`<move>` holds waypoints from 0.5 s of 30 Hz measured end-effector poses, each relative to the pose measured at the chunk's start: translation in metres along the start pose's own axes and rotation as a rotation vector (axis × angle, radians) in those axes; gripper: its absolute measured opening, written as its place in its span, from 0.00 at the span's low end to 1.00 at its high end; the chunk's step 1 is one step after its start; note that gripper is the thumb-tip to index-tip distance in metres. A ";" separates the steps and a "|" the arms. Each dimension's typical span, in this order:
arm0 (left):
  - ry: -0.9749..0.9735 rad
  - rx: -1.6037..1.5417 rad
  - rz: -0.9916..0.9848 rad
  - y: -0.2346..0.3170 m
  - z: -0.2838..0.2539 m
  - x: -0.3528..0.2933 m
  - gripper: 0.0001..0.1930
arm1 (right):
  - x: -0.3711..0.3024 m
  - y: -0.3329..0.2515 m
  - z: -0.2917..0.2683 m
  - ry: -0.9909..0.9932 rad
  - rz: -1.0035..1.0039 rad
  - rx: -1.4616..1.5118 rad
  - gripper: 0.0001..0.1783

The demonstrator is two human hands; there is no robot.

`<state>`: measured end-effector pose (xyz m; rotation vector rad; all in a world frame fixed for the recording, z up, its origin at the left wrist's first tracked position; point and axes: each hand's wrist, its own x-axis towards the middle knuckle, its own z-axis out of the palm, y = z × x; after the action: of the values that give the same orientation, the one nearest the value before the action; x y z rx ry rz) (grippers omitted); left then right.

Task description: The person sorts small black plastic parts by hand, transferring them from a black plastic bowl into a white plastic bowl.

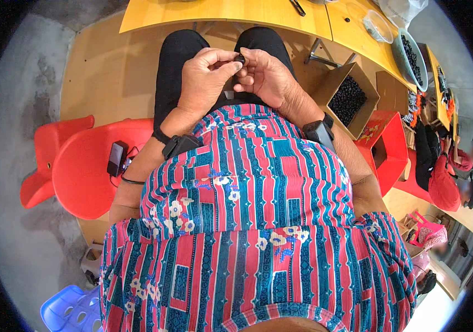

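Above my lap, both hands meet at one small black piece [240,58], round-looking and too small to name more exactly. My left hand [206,74] pinches it between thumb and fingertips. From the other side my right hand [267,74] grips it with thumb and forefinger, its remaining fingers curled. Most of the piece is hidden by the fingertips. To the right of my knees, a cardboard box [326,91] holds many small black pieces [349,99].
A yellow table [280,17] runs along the far side, carrying a pale basin [420,77] of black pieces and a clear bowl [377,26]. Red chairs [87,166] stand at left; a red stool [386,149] is at right. Other people [444,182] sit farther right.
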<state>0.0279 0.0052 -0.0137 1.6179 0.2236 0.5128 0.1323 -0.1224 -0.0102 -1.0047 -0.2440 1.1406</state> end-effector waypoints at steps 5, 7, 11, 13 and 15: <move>0.045 0.226 0.158 0.001 0.001 0.003 0.07 | 0.002 0.001 -0.002 -0.013 0.003 0.001 0.13; 0.051 0.247 0.179 0.000 0.001 0.003 0.07 | 0.001 0.000 -0.002 -0.011 0.008 0.005 0.13; 0.075 0.298 0.213 0.007 0.003 0.002 0.08 | 0.001 0.000 -0.003 -0.024 0.013 0.002 0.12; 0.071 0.308 0.228 0.007 0.002 0.002 0.08 | 0.002 0.000 -0.005 -0.034 0.013 0.012 0.12; 0.067 0.318 0.244 0.007 0.002 0.002 0.08 | 0.002 -0.001 -0.007 -0.057 0.021 0.020 0.13</move>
<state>0.0295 0.0037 -0.0063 1.9529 0.1640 0.7478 0.1380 -0.1251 -0.0143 -0.9602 -0.2673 1.1897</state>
